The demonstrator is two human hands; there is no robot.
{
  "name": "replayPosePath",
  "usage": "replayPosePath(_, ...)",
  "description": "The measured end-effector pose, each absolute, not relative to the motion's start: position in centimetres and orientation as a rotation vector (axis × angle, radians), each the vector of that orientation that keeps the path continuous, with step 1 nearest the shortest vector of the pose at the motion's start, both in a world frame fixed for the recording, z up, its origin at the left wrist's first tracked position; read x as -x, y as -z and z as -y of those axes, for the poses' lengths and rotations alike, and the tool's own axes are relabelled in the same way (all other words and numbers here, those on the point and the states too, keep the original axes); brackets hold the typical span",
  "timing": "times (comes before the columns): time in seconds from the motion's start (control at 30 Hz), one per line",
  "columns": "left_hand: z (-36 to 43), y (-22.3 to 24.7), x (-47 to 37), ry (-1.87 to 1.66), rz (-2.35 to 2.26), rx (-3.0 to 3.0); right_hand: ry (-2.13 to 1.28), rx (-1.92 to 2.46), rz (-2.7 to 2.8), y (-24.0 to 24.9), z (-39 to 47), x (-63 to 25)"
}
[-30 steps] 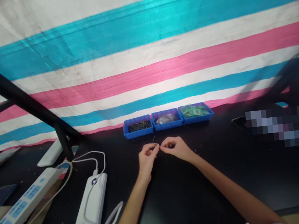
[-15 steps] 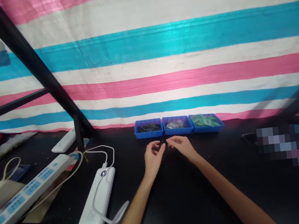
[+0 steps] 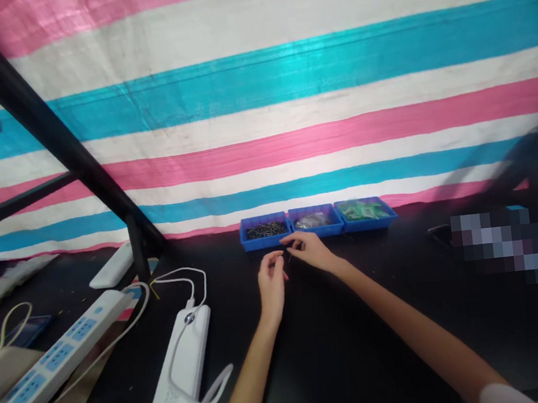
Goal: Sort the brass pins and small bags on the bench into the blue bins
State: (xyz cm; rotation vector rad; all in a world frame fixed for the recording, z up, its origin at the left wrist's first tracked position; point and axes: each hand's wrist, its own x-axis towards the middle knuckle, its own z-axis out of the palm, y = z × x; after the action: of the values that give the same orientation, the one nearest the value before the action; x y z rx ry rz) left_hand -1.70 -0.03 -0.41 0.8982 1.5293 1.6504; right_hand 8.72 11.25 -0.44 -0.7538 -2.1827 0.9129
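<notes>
My left hand (image 3: 272,284) is closed above the black table, thumb and fingertips pressed together. Anything in that pinch is too small to make out. Close by on its right, my right hand (image 3: 313,252) pinches a small, thin dark piece (image 3: 289,257) that points down from the fingertips. The two hands are near each other but apart. Just beyond them stand three blue boxes in a row: the left box (image 3: 254,246) holds many dark screws, the middle box (image 3: 318,232) clear plastic bags, the right box (image 3: 372,223) green packets.
To the left, a white power bank (image 3: 183,367) with a looped cable lies on the table (image 3: 353,359). Farther left are a long power strip (image 3: 57,361) and a black metal frame (image 3: 58,140). A striped sheet (image 3: 261,125) hangs behind. A dark phone (image 3: 440,235) lies right.
My right hand has moved left and slightly up, toward the boxes. My left hand's fingers have drawn together. The whole view has tilted a little.
</notes>
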Motion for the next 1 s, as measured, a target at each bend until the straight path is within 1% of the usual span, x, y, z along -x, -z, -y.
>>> replayPosePath(0.1,0.0,0.5,1.7,-1.644,-1.519,-0.900,-0.449,0.681,2.533,2.0,-10.8,-9.4)
replayPosePath(0.17,0.0,0.7,1.7,-1.637,-1.521,-0.899,-0.305,0.648,2.615,2.8,-10.5,-9.6)
replayPosePath(0.3,-0.1,0.9,1.8,-1.630,-1.535,-0.903,-0.236,0.672,2.610,3.6,-9.8,-9.8)
replayPosePath(0.47,-0.1,1.0,2.0,-1.609,-1.557,-0.923,-0.245,0.778,2.574,3.3,-8.7,-10.8)
replayPosePath(0.57,-0.2,1.2,1.7,-1.580,-1.559,-0.954,-0.316,0.821,2.553,2.9,-8.0,-11.5)
replayPosePath(0.63,-0.2,1.3,1.5,-1.555,-1.556,-0.984,-0.422,0.828,2.494,2.6,-7.6,-12.0)
replayPosePath(1.0,0.0,1.3,0.7,-1.345,-1.537,-1.282,-1.276,0.879,1.910,2.0,-7.1,-14.3)
